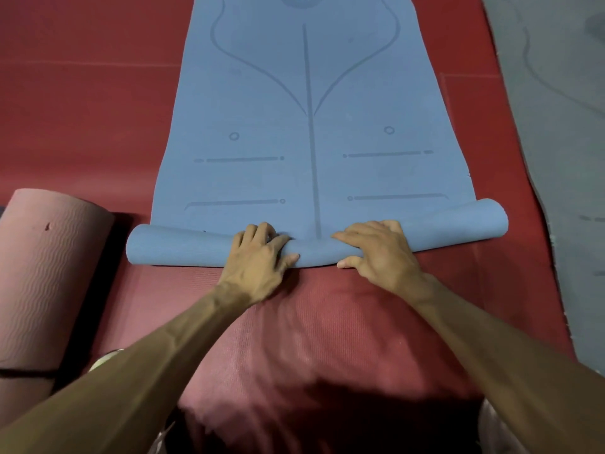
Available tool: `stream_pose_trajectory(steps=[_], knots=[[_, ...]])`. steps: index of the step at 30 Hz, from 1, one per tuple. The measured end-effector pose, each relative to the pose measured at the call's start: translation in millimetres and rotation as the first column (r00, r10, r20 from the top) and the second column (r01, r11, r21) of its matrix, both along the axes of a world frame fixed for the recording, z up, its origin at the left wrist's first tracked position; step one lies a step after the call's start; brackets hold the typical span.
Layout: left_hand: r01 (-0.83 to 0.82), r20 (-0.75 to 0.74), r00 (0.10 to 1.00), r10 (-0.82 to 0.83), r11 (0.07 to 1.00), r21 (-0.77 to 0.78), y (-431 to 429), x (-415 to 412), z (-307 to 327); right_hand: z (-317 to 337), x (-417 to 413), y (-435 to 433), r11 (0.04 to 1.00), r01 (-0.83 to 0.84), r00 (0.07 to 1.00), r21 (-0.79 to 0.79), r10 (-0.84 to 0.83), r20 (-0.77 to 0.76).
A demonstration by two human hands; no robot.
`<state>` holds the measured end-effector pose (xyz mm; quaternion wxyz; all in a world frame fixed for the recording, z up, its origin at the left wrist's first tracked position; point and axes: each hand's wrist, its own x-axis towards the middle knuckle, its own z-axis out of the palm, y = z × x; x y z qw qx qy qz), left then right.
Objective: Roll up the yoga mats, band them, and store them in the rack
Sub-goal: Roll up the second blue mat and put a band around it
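My left hand (258,253) and right hand (379,253) clasp the started roll of the long blue rubber yoga mat (262,109), the rest lying flat toward 12 o'clock. Gripping only the middle (ends loose), I risk a crooked roll; the 3 o'clock end sits ahead.

Bare forearms lead to the left hand (258,255) and right hand (384,253); tendons stand out.

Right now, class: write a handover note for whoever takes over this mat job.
Left hand and right hand both grip the rolled near end of the blue mat; most of it lies flat.
Done: pink mat at left, rolled, dark band on it.
Grey mat at right lies flat.
Left: finish rolling blue, band it, roll grey, store all. No rack in view.
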<state>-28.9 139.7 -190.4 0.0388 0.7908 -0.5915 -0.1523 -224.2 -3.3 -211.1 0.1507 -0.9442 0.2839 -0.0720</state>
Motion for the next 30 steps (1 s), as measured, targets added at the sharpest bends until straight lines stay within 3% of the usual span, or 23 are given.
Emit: stream_pose_trajectory(steps=[2,6,11,18,26,30], knots=[[0.042,0.039,0.998,-0.042,0.999,0.014,1.7,1.2,-0.1,10.6,5.1,-3.9,0.995,0.022,0.995,0.097,-0.012,-0.096],[0.047,0.071,0.996,-0.047,0.999,0.002,1.4,-2.5,10.5,25.0,12.9,0.7,0.988,0.072,0.978,0.134,-0.043,-0.205],[0.081,0.065,0.993,-0.094,0.981,0.177,12.6,-11.8,27.9,37.7,7.0,25.1,0.964,0.13,0.944,0.231,-0.049,-0.325],[0.102,-0.042,0.995,-0.093,0.93,0.354,48.4,-30.5,44.1,45.2,-29.4,71.2,0.851,0.271,0.929,0.449,-0.109,-0.354],[0.009,-0.144,0.989,0.036,0.953,0.303,69.6,-34.9,30.0,41.7,-37.8,83.7,0.838,0.297,0.912,0.458,-0.107,-0.395],[0.054,-0.228,0.973,0.025,0.94,0.336,61.4,-21.8,24.1,37.2,-38.1,80.1,0.84,0.265,0.925,0.474,-0.082,-0.371]])
